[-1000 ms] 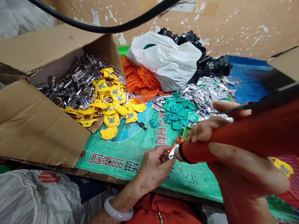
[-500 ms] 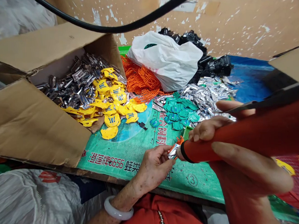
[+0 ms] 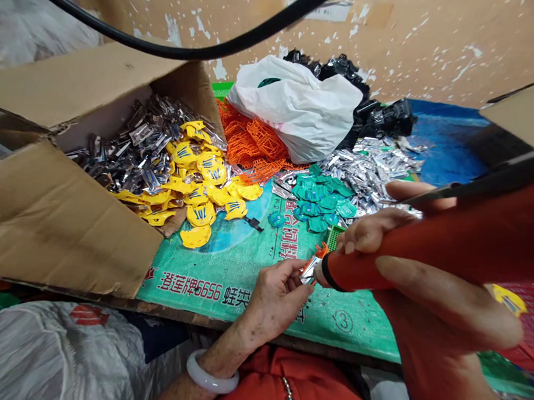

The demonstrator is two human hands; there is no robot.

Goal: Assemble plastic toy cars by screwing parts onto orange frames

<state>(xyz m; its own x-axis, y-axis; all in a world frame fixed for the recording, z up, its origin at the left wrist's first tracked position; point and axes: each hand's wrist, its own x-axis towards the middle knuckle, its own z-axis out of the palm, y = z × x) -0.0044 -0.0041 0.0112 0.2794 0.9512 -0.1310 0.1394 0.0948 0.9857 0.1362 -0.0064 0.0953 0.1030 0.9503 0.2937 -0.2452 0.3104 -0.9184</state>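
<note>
One red tool (image 3: 434, 237), long axis pointing left, right fingers (image 3: 367, 234) gripping it, left fingers (image 3: 300, 295) pinching silver piece (image 3: 308, 273)

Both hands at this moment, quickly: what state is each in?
Left hand: closed, pinching a small silver-and-orange piece.
Right hand: closed around a red tool, its tip at that piece.

The table (image 3: 253, 268), covered with printed green sheeting, supports a cardboard box (image 3: 58, 220), yellow plastic pieces (image 3: 196, 236), green plastic pieces (image 3: 315, 202) and orange mesh pieces (image 3: 258, 139).
</note>
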